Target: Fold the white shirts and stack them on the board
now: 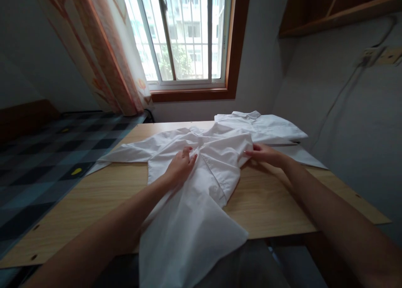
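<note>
A white long-sleeved shirt (194, 221) lies spread and wrinkled across the wooden tabletop, its lower part hanging over the front edge. One sleeve (132, 152) stretches out to the left. My left hand (181, 165) rests on the middle of the shirt front, thumb and fingers closed on a fold of the cloth. At the shirt's right side, my right hand (265, 154) pinches the edge of the fabric, which is lifted a little. Behind it lies a second white shirt (264, 127), collar toward the window, partly covered by the first.
The wooden tabletop (270, 200) shows bare wood on both sides of the shirt. A bed with a checked cover (34, 166) adjoins it on the left. A curtain (109, 70) hangs beside the barred window (185, 37). On the right wall are a shelf (339, 18) and a cable (337, 97).
</note>
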A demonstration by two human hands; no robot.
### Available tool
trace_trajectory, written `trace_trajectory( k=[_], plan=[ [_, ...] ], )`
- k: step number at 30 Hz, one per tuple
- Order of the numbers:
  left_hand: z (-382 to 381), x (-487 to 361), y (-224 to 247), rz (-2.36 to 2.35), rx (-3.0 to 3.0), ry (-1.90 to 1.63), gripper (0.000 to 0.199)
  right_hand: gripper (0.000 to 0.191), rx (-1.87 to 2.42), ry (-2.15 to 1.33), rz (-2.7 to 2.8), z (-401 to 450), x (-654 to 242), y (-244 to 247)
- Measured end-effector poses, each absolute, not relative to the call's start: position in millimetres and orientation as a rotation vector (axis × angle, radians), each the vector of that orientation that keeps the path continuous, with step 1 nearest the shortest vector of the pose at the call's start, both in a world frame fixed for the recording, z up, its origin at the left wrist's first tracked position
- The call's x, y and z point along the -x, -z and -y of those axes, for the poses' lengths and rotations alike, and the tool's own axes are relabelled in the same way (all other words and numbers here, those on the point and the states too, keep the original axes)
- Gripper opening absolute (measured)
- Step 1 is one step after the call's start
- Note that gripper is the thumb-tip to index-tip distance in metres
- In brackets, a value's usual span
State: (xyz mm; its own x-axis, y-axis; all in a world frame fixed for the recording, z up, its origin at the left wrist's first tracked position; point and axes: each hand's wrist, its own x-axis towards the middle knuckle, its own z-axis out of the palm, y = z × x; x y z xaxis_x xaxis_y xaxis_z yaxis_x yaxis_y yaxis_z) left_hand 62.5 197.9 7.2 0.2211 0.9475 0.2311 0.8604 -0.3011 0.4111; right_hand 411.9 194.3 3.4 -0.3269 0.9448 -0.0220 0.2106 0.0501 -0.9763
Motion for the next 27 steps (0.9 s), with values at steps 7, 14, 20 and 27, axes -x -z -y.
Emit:
trace_trajectory(
  k=[7, 14, 20, 27],
  plan=[
    [-171, -57, 10, -1.744, -2.488, -0.139, 0.067, 0.049, 1.224, -1.04, 1.497, -189, -401, -16],
    [-221, -64, 3, -1.787, -2.458, 0.024, 0.072, 0.044, 1.343, -0.683, 1.526, -214, -409, -77],
    [-245, -56, 5, -1.688, -2.527, -0.094, 0.072, 0.044, 1.674, -0.565, 1.693, -222, -437, -118],
    [-241, -42, 4, -1.44, -2.708, -0.464, 0.067, 0.036, 2.15, -0.009, 1.912, -215, -441, -76]
  ],
)
